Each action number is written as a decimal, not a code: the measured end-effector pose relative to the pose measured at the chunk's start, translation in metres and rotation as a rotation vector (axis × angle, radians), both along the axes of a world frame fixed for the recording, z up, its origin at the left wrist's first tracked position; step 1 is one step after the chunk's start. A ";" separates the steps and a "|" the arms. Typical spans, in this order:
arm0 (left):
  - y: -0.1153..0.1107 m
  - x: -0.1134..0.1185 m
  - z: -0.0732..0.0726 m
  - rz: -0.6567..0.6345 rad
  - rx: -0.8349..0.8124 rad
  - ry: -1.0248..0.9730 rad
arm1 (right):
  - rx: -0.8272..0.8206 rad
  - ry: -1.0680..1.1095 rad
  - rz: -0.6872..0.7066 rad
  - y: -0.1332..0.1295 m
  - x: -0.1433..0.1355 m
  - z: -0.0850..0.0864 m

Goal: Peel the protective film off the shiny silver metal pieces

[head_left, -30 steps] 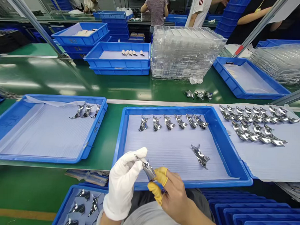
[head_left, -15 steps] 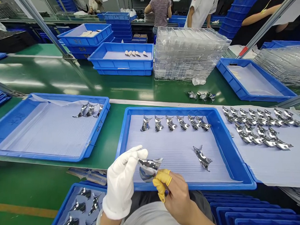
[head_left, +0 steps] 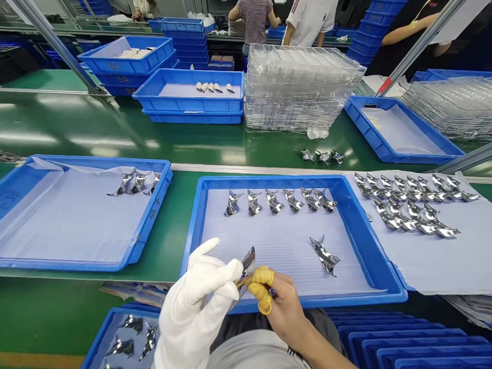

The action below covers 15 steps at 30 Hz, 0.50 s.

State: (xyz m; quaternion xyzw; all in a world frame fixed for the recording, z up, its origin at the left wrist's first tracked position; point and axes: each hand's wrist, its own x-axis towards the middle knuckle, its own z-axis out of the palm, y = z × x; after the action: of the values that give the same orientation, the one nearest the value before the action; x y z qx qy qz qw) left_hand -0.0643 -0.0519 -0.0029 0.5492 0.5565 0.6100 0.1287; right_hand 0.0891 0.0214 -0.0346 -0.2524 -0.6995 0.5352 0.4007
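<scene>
My left hand (head_left: 200,307), in a white glove, grips a shiny chrome part (head_left: 248,261) above the front of the blue tray (head_left: 293,304). The part is turned nearly edge-on, and the glove hides much of it. Yellow finger covers sit on the thumb and forefinger of my right hand (head_left: 283,308), which are closed at the part's right side. A slim tool with a dark blue end (head_left: 272,291) shows between those fingers; its tip cannot be made out. Inside the tray, several chrome parts (head_left: 273,201) form a row at the back, and one chrome part (head_left: 324,256) lies apart.
Left is another blue tray (head_left: 131,255) with chrome pieces (head_left: 137,182). White paper (head_left: 471,254) at right carries rows of chrome parts (head_left: 416,213). A lower tray (head_left: 96,330) sits by my left arm, stacked trays (head_left: 426,350) at lower right. Clear plastic trays (head_left: 299,89) stand behind.
The chrome part has been turned from showing its broad face to nearly edge-on. My left hand has shifted lower and left, its fingers farther over the part. The view has swung slightly right.
</scene>
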 end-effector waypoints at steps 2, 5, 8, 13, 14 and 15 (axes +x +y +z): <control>0.000 0.000 0.000 0.005 0.003 -0.011 | -0.029 -0.004 0.017 0.000 0.000 0.002; 0.001 -0.001 0.000 0.032 0.007 -0.054 | -0.069 0.006 0.045 0.000 0.000 0.004; 0.002 -0.001 0.000 0.061 0.002 -0.094 | -0.095 0.022 0.069 0.000 -0.001 0.005; 0.002 -0.001 0.000 0.059 -0.001 -0.091 | -0.141 0.051 0.087 0.000 -0.002 0.006; 0.002 -0.002 0.000 0.064 -0.002 -0.101 | -0.160 0.047 0.091 0.000 -0.002 0.007; 0.003 -0.002 -0.001 0.074 -0.008 -0.123 | -0.182 0.043 0.096 0.000 -0.002 0.008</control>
State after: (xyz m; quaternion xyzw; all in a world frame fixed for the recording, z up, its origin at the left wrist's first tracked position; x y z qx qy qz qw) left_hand -0.0660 -0.0488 -0.0042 0.4894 0.5697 0.6448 0.1421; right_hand 0.0874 0.0216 -0.0268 -0.2421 -0.6506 0.6204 0.3649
